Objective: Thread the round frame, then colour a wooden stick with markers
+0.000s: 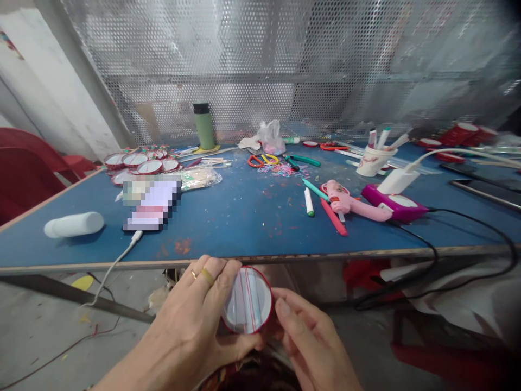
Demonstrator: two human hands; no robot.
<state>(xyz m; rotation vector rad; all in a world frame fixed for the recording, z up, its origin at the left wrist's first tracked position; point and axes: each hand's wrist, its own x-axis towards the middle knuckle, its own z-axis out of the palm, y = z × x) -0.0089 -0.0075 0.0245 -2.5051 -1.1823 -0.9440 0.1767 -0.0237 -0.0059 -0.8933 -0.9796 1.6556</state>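
Both hands, left (191, 320) and right (311, 339), grip round red-rimmed mirror (248, 300) below near table edge (260, 258); open floor left.

A perforated metal wall (285, 65) backs the blue tabletop (244, 217) (paint chipped); a red plastic chair (28, 174) stands at nine o'clock.

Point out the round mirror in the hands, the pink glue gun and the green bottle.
Mirror (249, 301), head view, on its glass face.
Glue gun (345, 202), head view, on its pink body.
Green bottle (204, 130), head view, on its green side below the dark cap.
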